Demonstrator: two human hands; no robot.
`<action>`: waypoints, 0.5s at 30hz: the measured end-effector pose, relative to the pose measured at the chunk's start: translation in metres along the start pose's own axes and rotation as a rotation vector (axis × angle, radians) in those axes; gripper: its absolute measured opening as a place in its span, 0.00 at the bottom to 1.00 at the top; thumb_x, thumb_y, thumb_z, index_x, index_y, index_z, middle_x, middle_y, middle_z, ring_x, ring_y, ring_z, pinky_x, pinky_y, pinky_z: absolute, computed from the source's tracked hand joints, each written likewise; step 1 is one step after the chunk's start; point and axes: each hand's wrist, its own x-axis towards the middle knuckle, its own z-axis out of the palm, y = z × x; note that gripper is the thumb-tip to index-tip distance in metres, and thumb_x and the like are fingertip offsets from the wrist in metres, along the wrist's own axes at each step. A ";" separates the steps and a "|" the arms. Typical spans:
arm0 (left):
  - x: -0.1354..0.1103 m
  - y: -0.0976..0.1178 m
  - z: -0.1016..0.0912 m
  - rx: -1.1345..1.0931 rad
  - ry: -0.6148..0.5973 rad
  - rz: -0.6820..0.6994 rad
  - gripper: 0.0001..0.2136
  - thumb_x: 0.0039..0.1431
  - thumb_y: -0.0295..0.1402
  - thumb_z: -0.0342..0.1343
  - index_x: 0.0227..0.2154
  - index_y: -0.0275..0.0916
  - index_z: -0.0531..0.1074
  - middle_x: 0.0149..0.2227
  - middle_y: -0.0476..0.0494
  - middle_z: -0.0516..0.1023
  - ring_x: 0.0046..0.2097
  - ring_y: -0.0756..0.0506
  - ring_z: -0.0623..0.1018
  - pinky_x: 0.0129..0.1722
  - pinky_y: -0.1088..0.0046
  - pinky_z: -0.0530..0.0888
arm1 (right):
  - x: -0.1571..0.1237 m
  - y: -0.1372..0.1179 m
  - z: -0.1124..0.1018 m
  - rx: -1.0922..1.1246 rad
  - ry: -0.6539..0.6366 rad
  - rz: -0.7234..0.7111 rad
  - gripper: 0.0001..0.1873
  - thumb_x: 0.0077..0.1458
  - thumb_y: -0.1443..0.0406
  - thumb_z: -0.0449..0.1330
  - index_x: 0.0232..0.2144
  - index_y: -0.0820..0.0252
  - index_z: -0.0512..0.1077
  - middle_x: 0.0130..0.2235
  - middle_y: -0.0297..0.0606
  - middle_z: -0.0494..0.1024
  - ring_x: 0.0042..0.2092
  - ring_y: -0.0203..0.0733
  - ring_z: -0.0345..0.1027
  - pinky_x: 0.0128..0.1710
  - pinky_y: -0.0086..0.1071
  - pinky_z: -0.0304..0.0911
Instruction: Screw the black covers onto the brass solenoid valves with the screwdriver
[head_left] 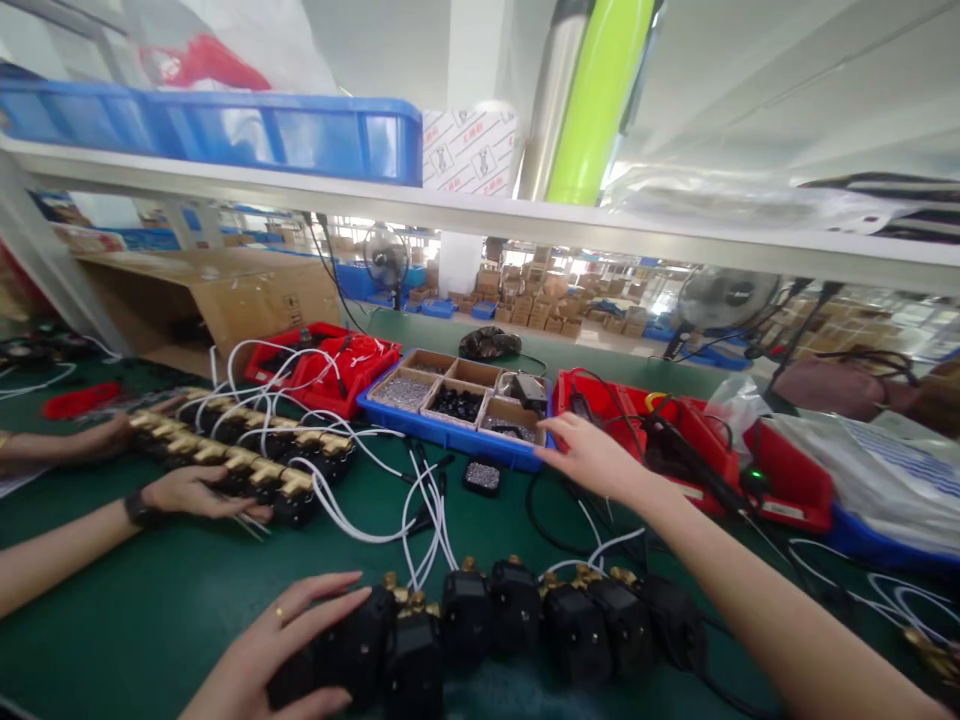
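Observation:
My left hand (281, 640) lies flat with fingers spread on the left end of a row of black valve units with brass fittings (517, 620) near the front of the green bench. My right hand (589, 455) reaches forward, fingers loosely stretched, over the edge of a blue divided tray (439, 428) holding several compartments of small parts. It holds nothing that I can see. White wires (420, 510) run from the black units toward the back.
A co-worker's two hands (191, 490) at the left work on another row of brass-topped units (240, 450). Red bins (322, 370) stand behind, one more red bin (780, 480) at the right with cables. A shelf (480, 215) hangs overhead.

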 end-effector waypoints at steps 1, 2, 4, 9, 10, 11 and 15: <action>0.004 0.004 -0.002 -0.021 -0.014 -0.010 0.22 0.51 0.44 0.65 0.51 0.60 0.76 0.56 0.47 0.77 0.55 0.37 0.78 0.57 0.63 0.73 | -0.019 -0.015 0.010 0.046 -0.104 -0.085 0.27 0.58 0.54 0.65 0.57 0.52 0.70 0.56 0.42 0.71 0.57 0.49 0.67 0.62 0.47 0.60; 0.007 0.008 -0.003 -0.033 -0.046 -0.007 0.22 0.51 0.43 0.65 0.51 0.60 0.76 0.56 0.47 0.78 0.54 0.37 0.78 0.56 0.64 0.73 | -0.037 -0.030 0.021 0.078 -0.213 -0.155 0.36 0.49 0.51 0.71 0.59 0.46 0.69 0.57 0.39 0.72 0.57 0.50 0.68 0.60 0.44 0.63; 0.012 0.015 -0.005 -0.027 -0.113 0.008 0.23 0.50 0.40 0.67 0.51 0.58 0.76 0.55 0.46 0.78 0.53 0.38 0.79 0.55 0.64 0.74 | -0.067 -0.054 0.049 0.103 -0.430 -0.211 0.55 0.36 0.50 0.76 0.66 0.39 0.59 0.62 0.39 0.66 0.60 0.56 0.65 0.61 0.49 0.63; 0.008 0.028 0.003 0.048 -0.103 0.054 0.25 0.47 0.34 0.70 0.51 0.53 0.77 0.53 0.45 0.80 0.52 0.40 0.80 0.53 0.66 0.76 | -0.095 -0.073 0.105 -0.202 -0.432 -0.132 0.52 0.44 0.61 0.72 0.67 0.37 0.54 0.66 0.41 0.60 0.60 0.64 0.63 0.60 0.55 0.62; 0.005 0.031 0.007 0.067 -0.080 0.076 0.26 0.47 0.33 0.70 0.51 0.53 0.76 0.53 0.46 0.80 0.52 0.41 0.80 0.52 0.67 0.77 | -0.097 -0.071 0.109 -0.232 -0.412 -0.119 0.49 0.47 0.63 0.70 0.67 0.36 0.55 0.64 0.41 0.63 0.57 0.61 0.66 0.57 0.53 0.65; 0.002 0.033 0.011 0.088 -0.057 0.104 0.26 0.46 0.32 0.70 0.51 0.54 0.76 0.52 0.47 0.80 0.51 0.41 0.81 0.52 0.69 0.77 | -0.099 -0.068 0.110 -0.241 -0.398 -0.115 0.47 0.49 0.65 0.68 0.67 0.37 0.55 0.62 0.41 0.65 0.55 0.59 0.69 0.55 0.51 0.67; -0.011 0.036 0.031 0.176 0.028 0.233 0.24 0.51 0.36 0.68 0.52 0.57 0.74 0.52 0.51 0.81 0.48 0.44 0.82 0.48 0.75 0.79 | -0.120 -0.056 0.095 -0.228 -0.343 -0.136 0.43 0.48 0.60 0.70 0.65 0.38 0.59 0.57 0.40 0.70 0.50 0.57 0.73 0.50 0.46 0.70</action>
